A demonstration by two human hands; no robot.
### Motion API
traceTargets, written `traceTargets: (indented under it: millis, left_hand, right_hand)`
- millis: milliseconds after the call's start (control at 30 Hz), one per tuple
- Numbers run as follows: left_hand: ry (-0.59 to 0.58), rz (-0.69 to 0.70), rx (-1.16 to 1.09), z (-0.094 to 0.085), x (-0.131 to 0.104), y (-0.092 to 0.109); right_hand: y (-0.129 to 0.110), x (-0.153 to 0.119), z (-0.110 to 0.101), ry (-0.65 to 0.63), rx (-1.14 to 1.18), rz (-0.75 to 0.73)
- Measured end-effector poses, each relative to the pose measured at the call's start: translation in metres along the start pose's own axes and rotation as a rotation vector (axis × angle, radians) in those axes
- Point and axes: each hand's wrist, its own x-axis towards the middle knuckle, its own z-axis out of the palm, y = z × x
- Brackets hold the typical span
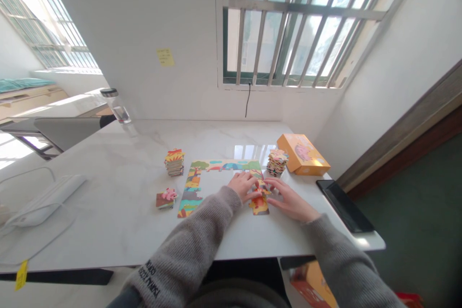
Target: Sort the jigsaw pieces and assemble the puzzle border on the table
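Note:
A partly assembled puzzle border (193,185) lies on the white table, with pieces along its left, top and right sides. My left hand (244,186) rests over the inner edge of the right side, fingers apart and touching the pieces. From the right, my right hand (288,199) reaches to the same strip, its fingers spread at the outer edge. Between both hands show orange and yellow pieces (259,204) lying flat. One stack of pieces (277,162) stands just beyond my right hand. Another tall stack (174,162) and a low pile (166,198) are left of the border.
An orange box (303,155) sits at the back right, and a black tablet-like device (344,206) lies along the right edge. A clear bottle (117,107) stands at the back left. A white device with cables (50,201) is at the far left.

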Motion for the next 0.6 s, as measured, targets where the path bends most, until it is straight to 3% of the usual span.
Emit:
traceTargets:
  millis: [200,400,600]
  left_hand:
    - [0.021,0.015,0.005,0.003,0.001,0.001]
    - [0.126,0.009,-0.136,0.004,0.001,-0.009]
    - [0.043,0.041,-0.156,0.024,0.003,-0.028]
  right_hand:
    - [0.003,0.021,-0.004,-0.088,0.013,-0.009]
    - [0.011,0.022,0.005,-0.02,-0.015,-0.028]
    - [0.014,0.021,0.011,0.013,-0.093,-0.088]
